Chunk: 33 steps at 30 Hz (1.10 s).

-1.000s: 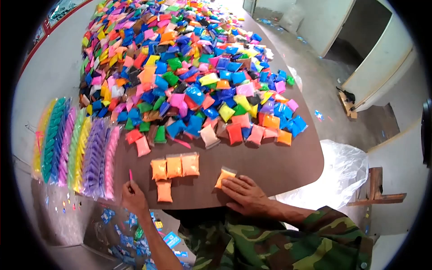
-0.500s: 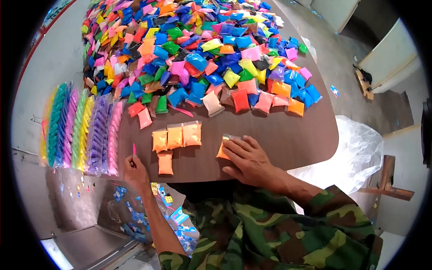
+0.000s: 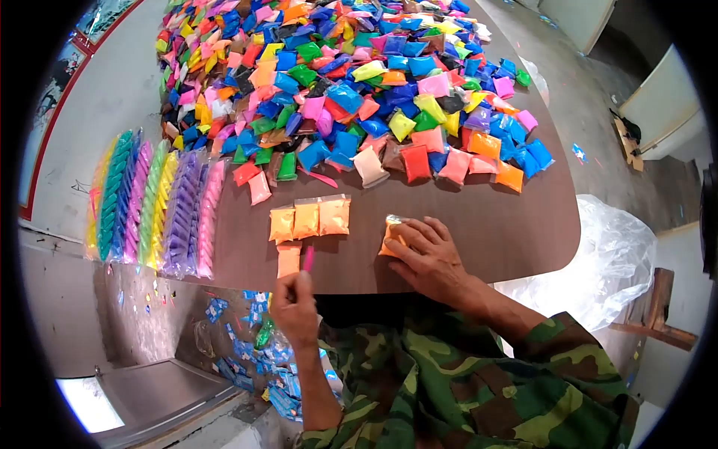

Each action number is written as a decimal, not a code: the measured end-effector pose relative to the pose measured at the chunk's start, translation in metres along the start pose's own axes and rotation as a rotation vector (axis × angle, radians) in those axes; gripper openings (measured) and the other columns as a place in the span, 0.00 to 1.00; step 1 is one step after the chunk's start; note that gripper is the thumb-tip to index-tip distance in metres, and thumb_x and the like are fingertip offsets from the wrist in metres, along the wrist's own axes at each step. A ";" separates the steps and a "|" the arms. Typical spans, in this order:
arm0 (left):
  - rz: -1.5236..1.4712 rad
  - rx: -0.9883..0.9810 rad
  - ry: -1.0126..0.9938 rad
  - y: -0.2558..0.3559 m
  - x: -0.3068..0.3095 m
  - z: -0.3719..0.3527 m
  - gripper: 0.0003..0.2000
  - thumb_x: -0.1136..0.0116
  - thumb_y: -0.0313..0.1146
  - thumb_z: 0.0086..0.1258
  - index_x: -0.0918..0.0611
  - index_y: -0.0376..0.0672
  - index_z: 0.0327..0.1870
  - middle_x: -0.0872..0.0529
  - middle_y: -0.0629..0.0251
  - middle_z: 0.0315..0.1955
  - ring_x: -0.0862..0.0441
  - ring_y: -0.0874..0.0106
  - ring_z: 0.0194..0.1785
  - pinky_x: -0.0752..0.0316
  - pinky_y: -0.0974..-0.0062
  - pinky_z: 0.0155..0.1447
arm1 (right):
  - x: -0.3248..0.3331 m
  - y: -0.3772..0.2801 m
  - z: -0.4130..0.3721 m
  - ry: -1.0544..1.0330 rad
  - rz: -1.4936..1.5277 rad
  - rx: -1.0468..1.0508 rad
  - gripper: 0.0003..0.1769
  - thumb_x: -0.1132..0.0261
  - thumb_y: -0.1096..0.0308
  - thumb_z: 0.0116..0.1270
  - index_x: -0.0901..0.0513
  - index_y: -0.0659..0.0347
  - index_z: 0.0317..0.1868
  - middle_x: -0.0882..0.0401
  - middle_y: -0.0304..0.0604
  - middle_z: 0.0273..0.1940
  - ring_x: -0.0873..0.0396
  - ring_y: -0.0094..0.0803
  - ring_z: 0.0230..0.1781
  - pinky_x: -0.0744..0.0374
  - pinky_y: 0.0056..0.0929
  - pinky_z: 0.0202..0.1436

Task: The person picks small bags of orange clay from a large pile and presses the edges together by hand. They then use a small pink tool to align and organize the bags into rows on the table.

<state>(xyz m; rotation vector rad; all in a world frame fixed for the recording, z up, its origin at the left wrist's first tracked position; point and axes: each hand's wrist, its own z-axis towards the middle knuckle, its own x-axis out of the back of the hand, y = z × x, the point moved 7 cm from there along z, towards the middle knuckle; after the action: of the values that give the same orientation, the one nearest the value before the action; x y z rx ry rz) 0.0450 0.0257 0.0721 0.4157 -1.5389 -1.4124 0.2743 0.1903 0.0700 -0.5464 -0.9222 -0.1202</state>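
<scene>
My left hand (image 3: 295, 308) is closed around a small pink plastic stick (image 3: 308, 258), which points up from the fingers. It is just in front of a small orange packet (image 3: 289, 260) near the table's front edge and partly covers its lower end. Above that packet, three more orange packets (image 3: 307, 218) lie side by side in a row. Farther right, my right hand (image 3: 430, 254) grips another orange packet (image 3: 390, 236) against the table, its fingers hiding much of it.
A large heap of colourful small packets (image 3: 359, 97) covers the back of the brown table (image 3: 516, 232). Long bags of twisted coloured pieces (image 3: 153, 206) lie at the left. Clear plastic sheeting (image 3: 606, 262) is beyond the right edge. Blue wrappers (image 3: 284, 393) litter the floor.
My left hand has moved right with the pink stick, from the table's left front to the lower orange packet. My right hand stays on its packet. The view has shifted slightly.
</scene>
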 end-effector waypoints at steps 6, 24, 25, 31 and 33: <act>-0.031 0.008 -0.186 0.013 -0.041 -0.033 0.08 0.31 0.32 0.81 0.13 0.35 0.46 0.15 0.73 0.31 0.23 0.83 0.34 0.26 0.80 0.38 | 0.010 0.004 -0.011 0.042 -0.013 0.027 0.19 0.24 0.67 0.67 0.14 0.54 0.58 0.17 0.41 0.63 0.20 0.43 0.68 0.27 0.46 0.69; 0.022 -0.199 -0.391 0.050 -0.116 -0.052 0.04 0.31 0.27 0.77 0.12 0.37 0.46 0.09 0.54 0.36 0.11 0.64 0.36 0.17 0.69 0.43 | 0.029 -0.003 -0.041 0.025 0.217 0.115 0.18 0.24 0.73 0.65 0.11 0.61 0.55 0.14 0.47 0.60 0.16 0.46 0.64 0.18 0.45 0.66; 0.019 -0.213 -0.397 0.051 -0.120 -0.053 0.04 0.31 0.27 0.76 0.12 0.38 0.46 0.09 0.52 0.37 0.10 0.58 0.36 0.16 0.66 0.43 | 0.029 -0.003 -0.041 0.026 0.244 0.115 0.17 0.25 0.73 0.66 0.12 0.63 0.55 0.15 0.47 0.60 0.16 0.47 0.64 0.18 0.45 0.67; 0.265 -0.274 -0.388 0.047 -0.116 -0.037 0.06 0.30 0.28 0.76 0.14 0.35 0.43 0.10 0.51 0.35 0.11 0.55 0.37 0.18 0.62 0.42 | 0.025 0.000 -0.041 0.000 0.263 0.112 0.17 0.25 0.74 0.66 0.12 0.63 0.56 0.14 0.48 0.60 0.16 0.46 0.64 0.18 0.44 0.68; 0.264 -0.228 -0.385 0.047 -0.112 -0.028 0.06 0.30 0.28 0.76 0.14 0.35 0.43 0.10 0.52 0.34 0.11 0.56 0.36 0.19 0.62 0.41 | 0.025 0.001 -0.041 -0.004 0.264 0.103 0.17 0.25 0.74 0.67 0.12 0.63 0.56 0.14 0.48 0.60 0.16 0.46 0.64 0.18 0.44 0.68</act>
<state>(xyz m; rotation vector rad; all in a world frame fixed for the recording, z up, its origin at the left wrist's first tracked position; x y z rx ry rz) 0.1366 0.1096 0.0644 -0.2042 -1.6369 -1.4909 0.3196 0.1738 0.0689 -0.5672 -0.8470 0.1662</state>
